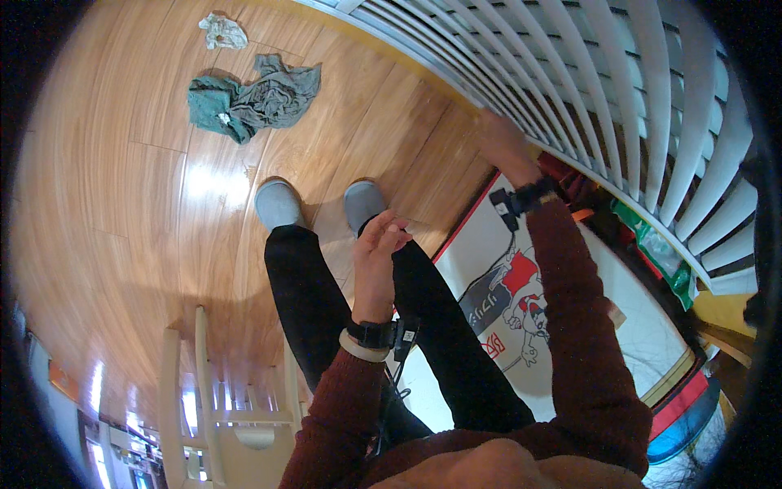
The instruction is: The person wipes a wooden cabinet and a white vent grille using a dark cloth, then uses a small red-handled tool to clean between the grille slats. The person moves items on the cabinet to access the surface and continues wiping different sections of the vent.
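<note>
My left hand (382,263) hangs above my right knee, fingers bent and close together, with nothing seen in it. My right hand (502,143) reaches to the bottom edge of a white slatted panel (550,104); its fingertips are blurred, and whether they grip the edge is unclear. Both wrists wear black straps with small boxes and cables. On the wooden floor, beyond my feet, lie a crumpled grey-green cloth (281,95) touching a folded teal cloth (214,107). A small whitish crumpled piece (222,32) lies apart from them.
A white mat or board with a cartoon print (440,275) lies to the right of my legs. Green-and-clear plastic packaging (660,250) sits under the slatted panel. Behind me on the left stands a cream wooden chair (250,452). My grey slippers (279,203) rest on the floor.
</note>
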A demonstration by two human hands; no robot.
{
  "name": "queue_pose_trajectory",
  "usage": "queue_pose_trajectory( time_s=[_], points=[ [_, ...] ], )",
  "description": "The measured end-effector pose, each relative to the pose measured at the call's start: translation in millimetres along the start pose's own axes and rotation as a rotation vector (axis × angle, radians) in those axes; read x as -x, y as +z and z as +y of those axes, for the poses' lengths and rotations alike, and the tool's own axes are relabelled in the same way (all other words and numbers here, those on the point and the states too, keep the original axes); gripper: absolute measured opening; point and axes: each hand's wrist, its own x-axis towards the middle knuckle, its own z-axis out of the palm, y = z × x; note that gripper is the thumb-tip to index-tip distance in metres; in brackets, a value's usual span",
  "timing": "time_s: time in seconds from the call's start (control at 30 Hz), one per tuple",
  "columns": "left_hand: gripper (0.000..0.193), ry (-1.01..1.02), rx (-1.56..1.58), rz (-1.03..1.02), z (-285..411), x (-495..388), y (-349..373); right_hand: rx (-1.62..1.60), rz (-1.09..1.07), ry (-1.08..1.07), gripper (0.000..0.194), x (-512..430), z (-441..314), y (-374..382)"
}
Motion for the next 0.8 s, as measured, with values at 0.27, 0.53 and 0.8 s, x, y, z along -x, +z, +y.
queue_pose_trajectory(
  time_s=[0.27,0.53,0.8],
  points=[
    [0.033,0.017,-0.018,-0.006,-2,-2,-2,-0.021,0.046,0.015,0.029,-13,-73,-34],
    [0.032,-0.002,-0.042,0.008,2,1,-1,0.151,-0.122,0.078,0.035,14,-15,-25],
    [0.034,0.025,0.010,-0.003,-2,-1,-8,0.240,-0.111,0.151,0.030,34,47,-11]
  ],
)
